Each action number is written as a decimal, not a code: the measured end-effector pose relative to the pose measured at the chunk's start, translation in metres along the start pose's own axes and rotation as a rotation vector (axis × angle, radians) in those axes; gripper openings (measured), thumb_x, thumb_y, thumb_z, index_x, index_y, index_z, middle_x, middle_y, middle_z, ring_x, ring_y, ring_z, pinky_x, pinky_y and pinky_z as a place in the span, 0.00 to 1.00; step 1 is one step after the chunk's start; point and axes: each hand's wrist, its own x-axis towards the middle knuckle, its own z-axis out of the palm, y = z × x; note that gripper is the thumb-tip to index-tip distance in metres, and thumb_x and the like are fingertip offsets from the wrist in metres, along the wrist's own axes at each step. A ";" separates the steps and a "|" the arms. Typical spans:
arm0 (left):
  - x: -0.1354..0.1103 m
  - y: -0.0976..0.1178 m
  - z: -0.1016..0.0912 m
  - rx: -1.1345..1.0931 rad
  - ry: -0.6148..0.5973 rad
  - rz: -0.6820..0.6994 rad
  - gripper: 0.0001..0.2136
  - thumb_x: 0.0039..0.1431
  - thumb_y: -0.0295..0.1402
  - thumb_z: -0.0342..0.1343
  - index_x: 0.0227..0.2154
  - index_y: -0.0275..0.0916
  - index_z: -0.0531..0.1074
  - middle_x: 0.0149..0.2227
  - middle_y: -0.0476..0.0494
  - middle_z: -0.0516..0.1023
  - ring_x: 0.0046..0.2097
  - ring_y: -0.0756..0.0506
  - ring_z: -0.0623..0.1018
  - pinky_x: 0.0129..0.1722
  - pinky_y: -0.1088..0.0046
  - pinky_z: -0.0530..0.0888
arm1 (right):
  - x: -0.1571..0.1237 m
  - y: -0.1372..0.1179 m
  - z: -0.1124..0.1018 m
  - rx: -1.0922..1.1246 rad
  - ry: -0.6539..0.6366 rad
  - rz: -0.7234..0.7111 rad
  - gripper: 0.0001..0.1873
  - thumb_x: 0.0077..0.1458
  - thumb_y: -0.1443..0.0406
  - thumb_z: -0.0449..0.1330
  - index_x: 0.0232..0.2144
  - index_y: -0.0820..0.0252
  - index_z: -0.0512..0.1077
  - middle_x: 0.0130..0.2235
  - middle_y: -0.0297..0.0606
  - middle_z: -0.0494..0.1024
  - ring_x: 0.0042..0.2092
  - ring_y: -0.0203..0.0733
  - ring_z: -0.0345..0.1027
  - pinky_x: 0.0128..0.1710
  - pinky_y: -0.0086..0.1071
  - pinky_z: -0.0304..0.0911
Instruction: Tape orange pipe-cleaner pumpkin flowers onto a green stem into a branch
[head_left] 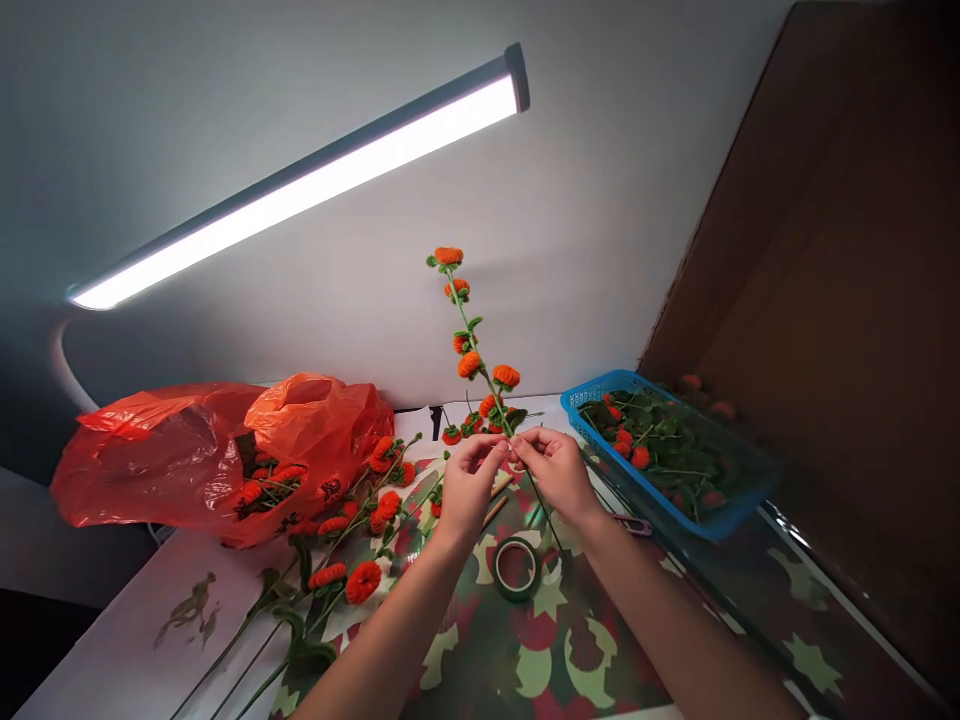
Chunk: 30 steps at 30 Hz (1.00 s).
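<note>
An upright green stem with several orange crocheted flowers (471,345) rises in front of the white wall. My left hand (469,485) and my right hand (556,470) both pinch its lower part, fingertips meeting at the middle. Below my hands a roll of green tape (516,568) lies flat on the patterned table cover (525,650). Thin wooden sticks (496,500) lie under my left hand.
Finished flower stems (337,560) lie at the left. A red plastic bag (217,455) holds more flowers. A blue basket (667,450) of orange buds and leaves stands at the right beside a brown panel (840,330). A lit lamp bar (300,185) hangs overhead.
</note>
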 end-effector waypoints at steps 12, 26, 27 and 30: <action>0.014 -0.013 -0.013 -0.306 -0.152 -0.191 0.16 0.45 0.42 0.62 0.18 0.34 0.69 0.18 0.51 0.66 0.24 0.53 0.66 0.28 0.76 0.64 | -0.005 0.009 0.010 0.148 -0.025 0.234 0.12 0.39 0.61 0.67 0.25 0.65 0.75 0.23 0.37 0.76 0.25 0.33 0.66 0.28 0.27 0.63; 0.005 -0.011 0.001 -0.165 -0.077 -0.067 0.12 0.44 0.37 0.63 0.30 0.36 0.76 0.31 0.45 0.77 0.35 0.47 0.74 0.37 0.73 0.69 | -0.004 0.017 0.007 -0.014 0.152 0.053 0.07 0.45 0.64 0.62 0.25 0.64 0.72 0.25 0.37 0.75 0.27 0.36 0.68 0.30 0.30 0.63; 0.001 -0.009 0.004 -0.171 -0.085 -0.066 0.12 0.44 0.37 0.63 0.31 0.35 0.76 0.32 0.44 0.78 0.36 0.47 0.75 0.38 0.73 0.69 | -0.006 0.018 0.008 -0.153 0.198 -0.059 0.06 0.47 0.65 0.61 0.26 0.63 0.72 0.26 0.38 0.76 0.29 0.38 0.69 0.31 0.31 0.63; -0.008 -0.006 0.011 -0.261 -0.060 -0.094 0.14 0.47 0.40 0.61 0.33 0.34 0.76 0.33 0.42 0.78 0.37 0.46 0.75 0.39 0.72 0.69 | -0.014 0.022 0.011 -0.502 0.298 -0.369 0.05 0.51 0.68 0.56 0.28 0.62 0.72 0.29 0.39 0.77 0.32 0.41 0.70 0.33 0.32 0.63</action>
